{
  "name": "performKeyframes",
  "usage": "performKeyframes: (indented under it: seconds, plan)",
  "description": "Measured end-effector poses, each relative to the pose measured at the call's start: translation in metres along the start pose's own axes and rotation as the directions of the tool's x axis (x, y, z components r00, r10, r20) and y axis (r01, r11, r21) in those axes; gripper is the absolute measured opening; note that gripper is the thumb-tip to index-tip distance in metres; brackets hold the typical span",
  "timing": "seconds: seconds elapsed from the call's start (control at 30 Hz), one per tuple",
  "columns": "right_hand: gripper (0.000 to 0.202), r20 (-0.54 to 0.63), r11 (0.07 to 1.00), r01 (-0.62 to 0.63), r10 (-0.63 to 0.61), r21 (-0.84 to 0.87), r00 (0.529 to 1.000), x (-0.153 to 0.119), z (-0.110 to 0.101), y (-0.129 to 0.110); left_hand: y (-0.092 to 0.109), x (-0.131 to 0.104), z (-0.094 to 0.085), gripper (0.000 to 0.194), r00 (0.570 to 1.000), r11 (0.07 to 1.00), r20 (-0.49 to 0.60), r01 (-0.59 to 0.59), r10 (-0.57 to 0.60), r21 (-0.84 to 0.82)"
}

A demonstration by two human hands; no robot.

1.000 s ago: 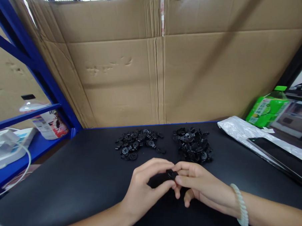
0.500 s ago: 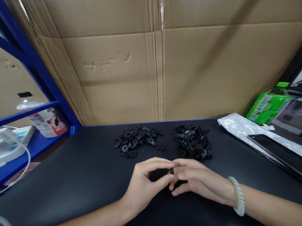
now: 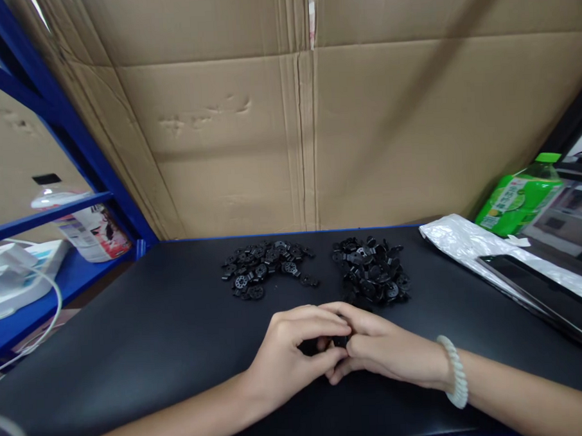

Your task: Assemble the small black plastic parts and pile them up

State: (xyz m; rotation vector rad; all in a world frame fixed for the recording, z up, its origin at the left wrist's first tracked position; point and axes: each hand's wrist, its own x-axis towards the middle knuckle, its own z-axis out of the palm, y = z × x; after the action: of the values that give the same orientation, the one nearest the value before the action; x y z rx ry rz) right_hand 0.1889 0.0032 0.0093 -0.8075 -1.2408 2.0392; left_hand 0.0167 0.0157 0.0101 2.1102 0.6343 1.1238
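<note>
My left hand (image 3: 297,349) pinches a small black plastic part (image 3: 341,340) between thumb and fingertips, low over the black tabletop (image 3: 171,352). Pressed against the same part from the other side is my right hand (image 3: 378,339), its thumb and fingers closed around it. Most of the part is hidden by the fingers, so its full shape does not show. Beyond the hands lie two heaps of small black parts with round, perforated discs: a left heap (image 3: 261,267) and a right heap (image 3: 373,272), the latter closer to my right hand.
Cardboard (image 3: 220,150) walls off the back of the table. At the right edge are a silvery bag (image 3: 453,230), a dark phone (image 3: 540,291) and a green bottle (image 3: 516,198). A blue shelf frame (image 3: 121,212) on the left holds a bottle (image 3: 92,233) and a power strip (image 3: 52,267).
My right hand has closed in from the right, its thumb and fingers now tight on the black part. My left fingers have shifted slightly right with it.
</note>
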Motion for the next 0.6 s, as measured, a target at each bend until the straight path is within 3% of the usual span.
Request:
performKeyframes:
  seconds: [0.2,0.33,0.47,0.53,0.6]
  plan:
    - [0.046,0.014,1.000,-0.017,0.017,-0.004,1.000,0.004,-0.001,0.013,0.003,-0.003,0.008,0.030,0.993,0.995,0.067,0.097,-0.099,0.026]
    - [0.046,-0.004,0.997,-0.012,0.012,0.071,1.000,0.005,0.003,0.014,0.004,-0.002,0.009,0.025,0.983,0.984,-0.038,0.179,-0.178,0.012]
    - [0.046,-0.013,0.997,0.023,-0.022,0.075,1.000,0.003,0.004,0.004,0.002,0.002,0.003,0.017,0.917,0.901,-0.092,0.357,-0.389,-0.248]
    - [0.050,-0.020,0.996,0.079,-0.080,-0.030,0.997,0.000,0.003,-0.003,0.000,0.002,0.001,0.014,0.901,0.851,-0.097,0.359,-0.423,-0.383]
    - [0.047,-0.045,0.952,0.152,-0.170,-0.265,0.984,-0.005,0.000,-0.010,-0.003,0.002,-0.001,0.013,0.909,0.849,-0.116,0.321,-0.401,-0.421]
